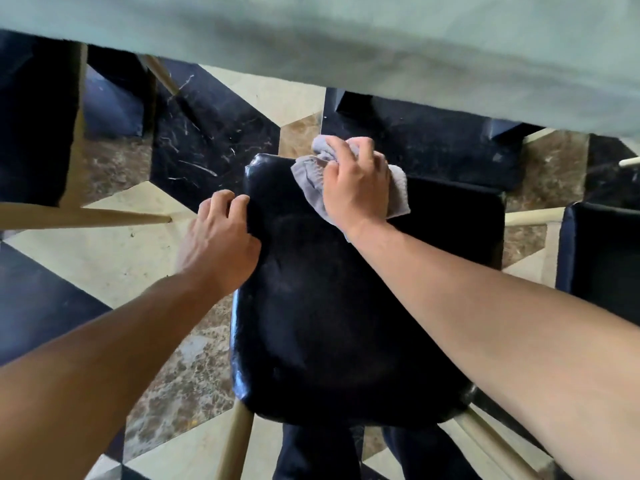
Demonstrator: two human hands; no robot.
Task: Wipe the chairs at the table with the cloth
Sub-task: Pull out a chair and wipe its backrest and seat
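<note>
A black padded chair (332, 306) with pale wooden legs stands below me, seen from above. My right hand (356, 183) presses a crumpled grey cloth (398, 192) onto the chair's far edge, fingers closed over it. My left hand (221, 237) grips the chair's left edge, fingers curled around the padding. The table (346, 39), covered with a pale green cloth, runs across the top of the view.
A second black chair (599, 258) stands at the right edge, and another dark chair (34, 133) with pale legs stands at the left. The floor (121, 258) is patterned marble in black, cream and brown. My dark trouser legs (318, 452) show below the chair.
</note>
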